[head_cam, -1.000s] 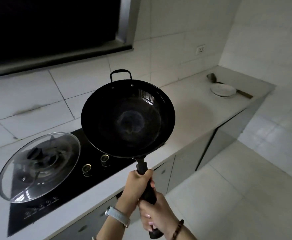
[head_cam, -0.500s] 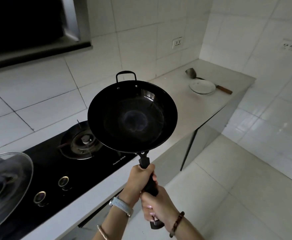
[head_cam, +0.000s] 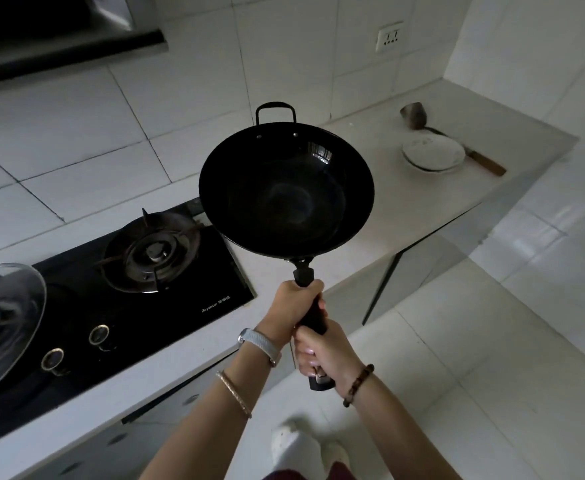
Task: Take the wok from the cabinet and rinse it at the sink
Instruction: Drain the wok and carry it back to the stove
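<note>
A black wok [head_cam: 286,190] with a small loop handle at its far rim hangs in the air above the countertop's front edge, just right of the stove. Its long dark handle points back towards me. My left hand [head_cam: 293,306] grips the handle close to the bowl, a watch on that wrist. My right hand [head_cam: 322,355] grips the handle's near end, a bead bracelet on that wrist. The wok's inside looks empty. No sink shows in this view.
A black gas stove [head_cam: 152,251] sits in the white countertop [head_cam: 405,209] at left, with a glass lid [head_cam: 3,323] over its left burner. A white plate [head_cam: 433,155] and a ladle [head_cam: 414,114] lie at the counter's far right end. Tiled floor opens to the right.
The view has swung to the right along the counter, carrying the wok with it. The glass lid has slid towards the left edge and the plate sits closer. Both hands keep the same grip.
</note>
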Available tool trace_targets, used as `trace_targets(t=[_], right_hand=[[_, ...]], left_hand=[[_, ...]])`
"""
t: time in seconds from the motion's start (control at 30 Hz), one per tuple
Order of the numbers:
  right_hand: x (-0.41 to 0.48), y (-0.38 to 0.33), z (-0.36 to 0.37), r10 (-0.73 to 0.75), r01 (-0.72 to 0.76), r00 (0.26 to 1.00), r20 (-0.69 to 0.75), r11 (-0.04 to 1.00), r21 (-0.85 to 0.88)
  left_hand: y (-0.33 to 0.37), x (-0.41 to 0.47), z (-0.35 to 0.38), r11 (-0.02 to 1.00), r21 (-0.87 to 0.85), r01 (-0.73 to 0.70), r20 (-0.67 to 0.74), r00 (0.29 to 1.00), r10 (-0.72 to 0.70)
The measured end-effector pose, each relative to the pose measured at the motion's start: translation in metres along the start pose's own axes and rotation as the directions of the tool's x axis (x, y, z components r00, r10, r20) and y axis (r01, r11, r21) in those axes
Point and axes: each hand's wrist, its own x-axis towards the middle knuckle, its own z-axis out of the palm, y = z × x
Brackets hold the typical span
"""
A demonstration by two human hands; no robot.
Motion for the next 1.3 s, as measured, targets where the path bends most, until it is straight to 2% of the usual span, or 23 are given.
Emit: trace_targets(t=[0.4,0.83,1.3], right_hand=[[0.078,-0.043,-0.015,0.046,-0.045,0.998,-0.033,0.999,0.024],[0.149,-0.061,-0.04,0.12,-0.113,0.986,-0.112,0.992,0.064],[0.177,-0.09,-0.084,0.156,-0.158,0.987,-0.046,0.987,-0.039]], left_hand=[[0.037,0.085,0.004,0.998,-0.048,0.035,0.056,0.998,-0.033],[0.049,0.166,0.017,0.989,-0.05,0.14,0.115,0.984,-0.134],[0.057,0.207,0.05,0.982,-0.094,0.162,0.034,0.987,-0.16]])
